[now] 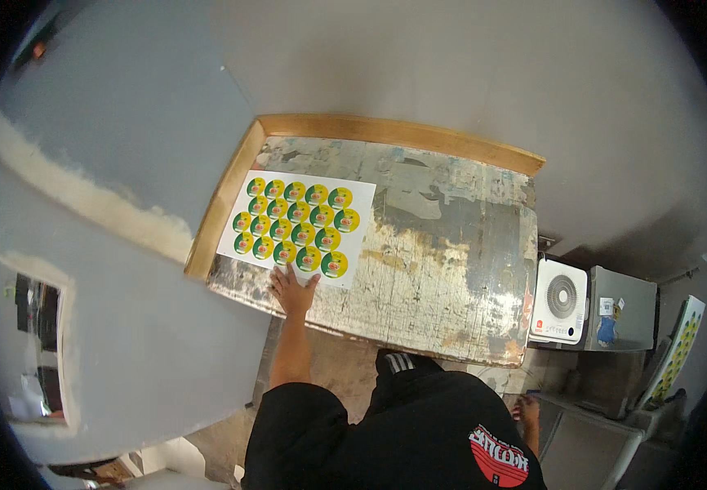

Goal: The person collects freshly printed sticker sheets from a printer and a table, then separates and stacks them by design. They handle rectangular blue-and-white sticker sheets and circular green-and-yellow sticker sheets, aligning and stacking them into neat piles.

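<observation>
A white sheet (363, 214) printed with several round yellow-and-green labels lies flat on the worn table (443, 269), toward its left side. My left hand (292, 291) rests on the sheet's near edge, fingers spread and pointing away from me, holding nothing. Down at my right side, beyond the table's near edge, is my right hand (526, 407). It is small and partly hidden by my black shirt, and I cannot make out whether its fingers hold anything. A pale-framed stand or cabinet (590, 445) is close beside it.
A wooden rim (394, 129) borders the table's far and left sides. To the right, a white appliance with a round grille (562, 300) sits by a grey box (627, 310). Further right, a sheet with similar labels (680, 351) stands tilted. Grey walls (149, 163) surround the table.
</observation>
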The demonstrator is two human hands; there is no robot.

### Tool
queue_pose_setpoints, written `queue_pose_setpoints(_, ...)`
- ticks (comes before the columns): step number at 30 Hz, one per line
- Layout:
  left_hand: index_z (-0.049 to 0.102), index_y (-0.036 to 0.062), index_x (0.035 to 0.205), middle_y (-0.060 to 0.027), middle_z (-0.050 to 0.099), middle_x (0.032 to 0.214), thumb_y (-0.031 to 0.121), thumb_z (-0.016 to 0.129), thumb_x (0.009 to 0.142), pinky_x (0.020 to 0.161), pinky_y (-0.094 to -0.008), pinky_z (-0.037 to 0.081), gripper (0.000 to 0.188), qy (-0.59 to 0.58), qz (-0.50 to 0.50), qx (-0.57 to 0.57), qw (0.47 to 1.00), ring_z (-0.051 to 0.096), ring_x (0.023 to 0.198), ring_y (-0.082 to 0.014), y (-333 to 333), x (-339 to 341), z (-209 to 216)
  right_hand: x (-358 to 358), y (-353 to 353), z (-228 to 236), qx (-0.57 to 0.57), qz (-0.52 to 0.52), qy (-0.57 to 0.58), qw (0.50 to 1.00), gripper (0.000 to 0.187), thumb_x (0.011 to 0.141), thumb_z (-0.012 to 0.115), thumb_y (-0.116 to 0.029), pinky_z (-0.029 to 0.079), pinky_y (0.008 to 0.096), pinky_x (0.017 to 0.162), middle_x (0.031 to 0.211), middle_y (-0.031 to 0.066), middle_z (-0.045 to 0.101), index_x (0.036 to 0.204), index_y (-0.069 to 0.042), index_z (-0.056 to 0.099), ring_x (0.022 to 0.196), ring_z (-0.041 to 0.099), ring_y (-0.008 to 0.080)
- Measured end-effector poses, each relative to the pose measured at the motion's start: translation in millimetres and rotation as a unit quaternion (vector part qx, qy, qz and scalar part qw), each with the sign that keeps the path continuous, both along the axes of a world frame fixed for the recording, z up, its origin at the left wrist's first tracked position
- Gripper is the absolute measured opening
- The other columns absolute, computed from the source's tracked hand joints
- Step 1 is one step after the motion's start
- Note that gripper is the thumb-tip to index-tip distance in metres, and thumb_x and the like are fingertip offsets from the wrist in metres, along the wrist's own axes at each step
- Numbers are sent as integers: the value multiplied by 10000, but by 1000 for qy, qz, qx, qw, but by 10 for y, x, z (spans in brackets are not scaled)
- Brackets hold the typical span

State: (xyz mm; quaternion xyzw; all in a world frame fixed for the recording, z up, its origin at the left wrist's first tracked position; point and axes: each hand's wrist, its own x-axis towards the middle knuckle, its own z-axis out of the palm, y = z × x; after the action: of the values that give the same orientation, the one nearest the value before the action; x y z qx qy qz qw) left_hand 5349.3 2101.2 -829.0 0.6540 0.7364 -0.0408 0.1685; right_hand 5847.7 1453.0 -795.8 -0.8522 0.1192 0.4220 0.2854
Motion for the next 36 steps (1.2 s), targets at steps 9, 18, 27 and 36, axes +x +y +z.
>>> queue_pose_setpoints(9,197,142,1528,-222,140,1568,832,450,740,1098,-670,90,1077,16,-33,-24,999,133,1434,-434,1731,1055,-497,-480,-744,-725,-55,211,-75,973,314,904,597,-255,517,400,499,746,115,643,1111,-19,618,597,633,230)
queue_pose_setpoints(18,506,57,1321,-223,563,1260,369,667,851,967,-497,418,587,-30,-56,194,979,526,1181,-375,1964,3468,-238,-411,-1219,-450,-67,-207,86,972,331,896,572,-368,525,413,517,767,106,631,1003,-65,652,653,638,260)
queue_pose_setpoints(27,598,20,1228,-84,670,940,311,677,889,797,-300,492,454,-511,-512,-275,633,613,843,-156,-2928,9599,1910,2247,-2374,-411,-109,-32,-112,987,348,806,676,-395,498,449,892,1068,209,672,998,-109,723,1004,638,370)
queue_pose_setpoints(36,472,-113,1314,-221,619,1161,377,700,846,760,-348,546,715,-447,-551,-242,662,652,935,-240,-6623,14568,3713,5486,-3693,71,48,-174,-179,967,290,874,636,-312,518,334,642,821,132,678,1006,-57,685,698,661,188)
